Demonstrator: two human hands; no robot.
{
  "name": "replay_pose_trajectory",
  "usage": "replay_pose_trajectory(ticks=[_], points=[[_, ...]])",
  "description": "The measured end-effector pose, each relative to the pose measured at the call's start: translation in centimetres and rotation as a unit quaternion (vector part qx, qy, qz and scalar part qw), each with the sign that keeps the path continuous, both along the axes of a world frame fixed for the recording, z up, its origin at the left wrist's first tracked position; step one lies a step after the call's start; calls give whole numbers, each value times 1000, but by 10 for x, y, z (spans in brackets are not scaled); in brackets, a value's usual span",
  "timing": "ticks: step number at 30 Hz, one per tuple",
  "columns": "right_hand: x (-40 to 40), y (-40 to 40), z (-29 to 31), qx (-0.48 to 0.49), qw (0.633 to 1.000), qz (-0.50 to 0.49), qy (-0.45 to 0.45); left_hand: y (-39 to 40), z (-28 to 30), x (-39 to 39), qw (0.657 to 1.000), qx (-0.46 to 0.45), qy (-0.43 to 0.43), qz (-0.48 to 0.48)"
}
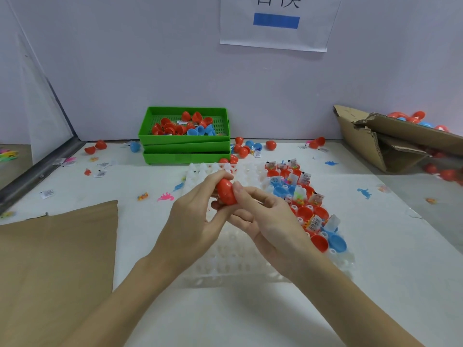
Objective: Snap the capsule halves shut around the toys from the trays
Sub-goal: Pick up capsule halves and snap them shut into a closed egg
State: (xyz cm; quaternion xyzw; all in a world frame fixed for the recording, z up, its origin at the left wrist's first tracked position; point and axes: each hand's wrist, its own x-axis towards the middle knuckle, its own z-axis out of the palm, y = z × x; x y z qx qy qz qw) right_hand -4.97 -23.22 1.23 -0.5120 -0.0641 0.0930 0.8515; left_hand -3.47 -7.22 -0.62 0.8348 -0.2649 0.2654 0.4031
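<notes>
A white table (250,309) is filling most of the frame. A flat brown cardboard sheet (50,266) is lying at the lower left, and a torn cardboard box (390,139) holding capsules is sitting at the upper right. Green trays (185,146) are standing stacked at the upper centre, the top one carrying loose red and blue capsule halves (180,126). A clear tray (240,256) is lying at the centre under the hands, its right-hand cells holding red and blue halves with packed toys (304,199). The left hand (190,221) and right hand (270,221) are meeting at the centre of the frame above the clear tray, fingers of both curling round and gripping one red capsule (226,192). Small dinosaur toys (165,197) and paper slips are lying scattered across the table.
</notes>
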Motion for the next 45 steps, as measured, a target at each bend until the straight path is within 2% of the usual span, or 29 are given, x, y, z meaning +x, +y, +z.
replay_pose_trajectory(ticks=[10, 14, 18, 21, 25, 31, 38, 45], points=[[-2, 3, -6, -147, 976, -125, -105, 10, -1, 5, 996, 85, -3, -13], [0, 0, -5, -106, 989, -40, -98, 13, 5, 6, 1000, 18, 2, -19], [1, 1, -1, -2, 996, 67, -61, 11, 13, 2, 990, -71, 46, -111], [0, -1, 0, 36, 991, 120, -42, 9, 13, -1, 986, -68, 60, -140], [1, -7, 3, 31, 986, 161, -33, 10, 13, -2, 985, -65, 58, -146], [3, -9, 4, 36, 978, 203, -28, 7, 17, -5, 982, -94, 84, -143], [5, -7, 2, 29, 976, 210, -53, 6, 19, -8, 992, -85, 19, -93], [5, -10, 1, 27, 975, 209, -66, 4, 15, -8, 988, -98, 63, -101]])
